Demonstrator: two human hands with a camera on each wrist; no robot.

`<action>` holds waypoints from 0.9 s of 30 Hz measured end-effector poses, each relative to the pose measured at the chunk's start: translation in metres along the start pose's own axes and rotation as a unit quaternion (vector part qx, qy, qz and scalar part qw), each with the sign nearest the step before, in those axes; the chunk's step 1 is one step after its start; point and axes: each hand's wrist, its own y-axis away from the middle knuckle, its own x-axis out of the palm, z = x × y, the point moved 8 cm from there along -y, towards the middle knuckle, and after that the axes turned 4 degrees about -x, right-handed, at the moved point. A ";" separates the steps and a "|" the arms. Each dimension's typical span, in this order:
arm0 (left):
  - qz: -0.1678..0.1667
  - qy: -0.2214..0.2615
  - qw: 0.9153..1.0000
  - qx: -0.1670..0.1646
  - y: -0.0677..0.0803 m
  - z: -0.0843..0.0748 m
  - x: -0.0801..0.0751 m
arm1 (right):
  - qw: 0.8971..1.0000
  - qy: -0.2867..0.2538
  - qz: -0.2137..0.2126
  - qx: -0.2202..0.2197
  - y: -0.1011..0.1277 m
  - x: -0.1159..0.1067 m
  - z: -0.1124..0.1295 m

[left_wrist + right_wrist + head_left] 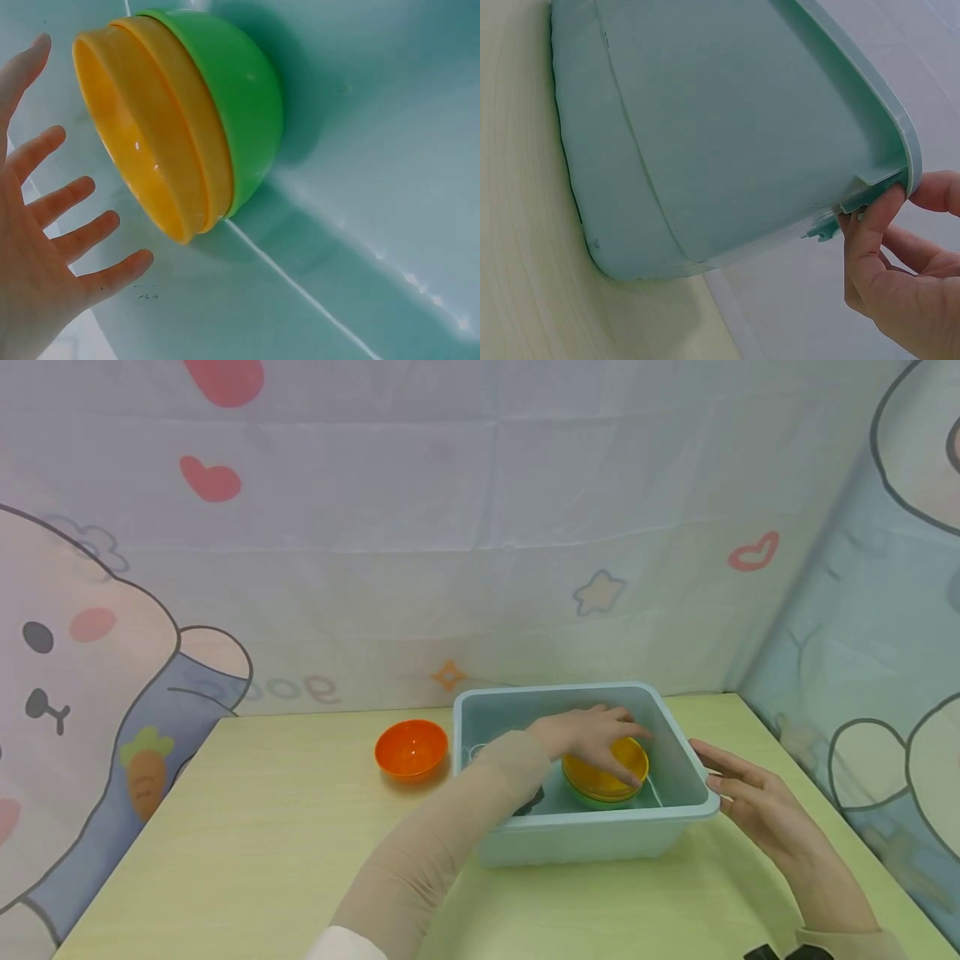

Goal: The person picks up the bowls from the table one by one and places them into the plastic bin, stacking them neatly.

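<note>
A pale teal plastic bin (592, 842) stands on the table. Inside it, at the right, two yellow bowls (154, 97) are nested in a green bowl (251, 105). My left hand (588, 737) reaches into the bin over this stack, fingers spread. In the left wrist view, that hand's fingers (90, 229) are beside the open mouth of the upper yellow bowl, apart from its rim. With thumb and fingers, my right hand (900, 274) pinches the bin's rim (909, 142) at its right end. An orange bowl (411, 752) sits left of the bin.
The light wooden table (247, 827) reaches back to a printed cloth backdrop (375, 527), with another cloth wall (862, 643) along the right. Something dark (531, 802) shows in the bin below my left forearm, mostly hidden.
</note>
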 end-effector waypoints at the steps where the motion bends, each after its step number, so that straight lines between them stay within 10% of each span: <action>1: -0.002 -0.006 1.000 0.001 0.000 0.000 -0.001 | 1.000 0.000 0.000 0.000 0.000 0.000 0.000; 27: -0.007 0.017 0.999 -0.050 0.033 0.013 -0.033 | 1.000 0.014 -0.009 0.003 -0.002 -0.001 -0.001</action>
